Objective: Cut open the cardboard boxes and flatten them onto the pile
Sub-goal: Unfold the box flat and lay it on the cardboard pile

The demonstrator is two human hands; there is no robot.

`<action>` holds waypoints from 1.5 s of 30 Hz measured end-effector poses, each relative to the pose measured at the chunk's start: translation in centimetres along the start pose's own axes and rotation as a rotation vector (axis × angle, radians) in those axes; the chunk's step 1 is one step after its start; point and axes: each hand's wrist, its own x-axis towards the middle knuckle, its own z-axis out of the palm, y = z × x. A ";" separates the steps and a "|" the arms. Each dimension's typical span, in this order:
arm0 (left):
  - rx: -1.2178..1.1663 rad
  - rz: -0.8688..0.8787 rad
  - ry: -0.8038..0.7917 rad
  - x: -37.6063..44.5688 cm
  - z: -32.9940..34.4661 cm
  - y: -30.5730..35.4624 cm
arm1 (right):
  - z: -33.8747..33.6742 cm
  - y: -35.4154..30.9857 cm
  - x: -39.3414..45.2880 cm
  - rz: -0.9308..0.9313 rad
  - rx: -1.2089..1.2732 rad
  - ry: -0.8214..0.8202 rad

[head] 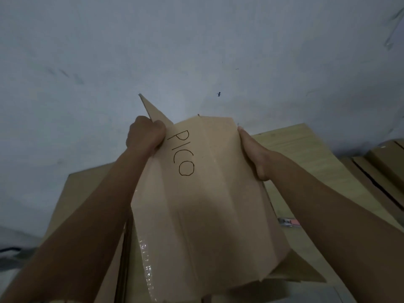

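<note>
The only legible writing is the hand-drawn word "PICO" in dark marker on the flattened cardboard box, running from about eleven o'clock toward five o'clock across the panel's upper left part.

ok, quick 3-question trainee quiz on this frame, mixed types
1. True or false: both hands grip the box.
2. What word is written on it? A) PICO B) TOP C) FRAGILE
3. Fill in: a pink-handled tool lies to the ___ of the box.

Key: 1 true: left hand grips one edge, right hand the other. 2 A. 3 right.
</note>
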 end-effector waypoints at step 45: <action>-0.728 -0.230 0.005 -17.1 -5.5 -8.8 | 12.6 7.1 -10.6 -0.104 0.279 -0.066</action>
